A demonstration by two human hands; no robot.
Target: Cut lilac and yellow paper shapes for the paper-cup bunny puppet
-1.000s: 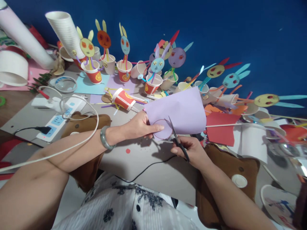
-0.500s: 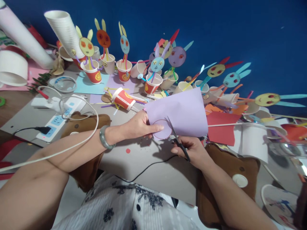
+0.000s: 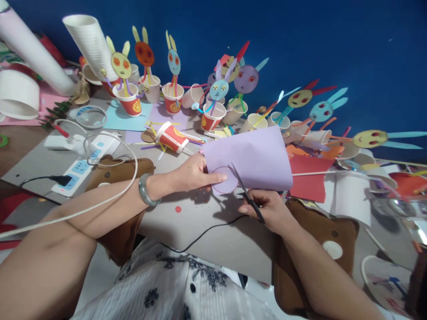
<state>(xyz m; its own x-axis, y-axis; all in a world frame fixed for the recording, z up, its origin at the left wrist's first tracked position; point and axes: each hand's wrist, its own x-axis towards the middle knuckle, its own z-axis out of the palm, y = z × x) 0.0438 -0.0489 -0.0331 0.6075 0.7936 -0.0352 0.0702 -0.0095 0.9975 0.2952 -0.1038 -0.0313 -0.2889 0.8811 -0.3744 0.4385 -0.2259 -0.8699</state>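
Pointing forward-left — scissors (image 3: 246, 195), axis diagonal

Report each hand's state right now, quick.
Left hand: closed, holding the purple paper near its lower left corner.
Right hand: closed on the handles of the black scissors.

A black plug (image 3: 62, 180) sits in the power strip (image 3: 79, 169). Just right of the strip lies a brown mat (image 3: 120, 175); beyond the strip are a green sprig (image 3: 55, 112) and stacked cups (image 3: 90, 46).
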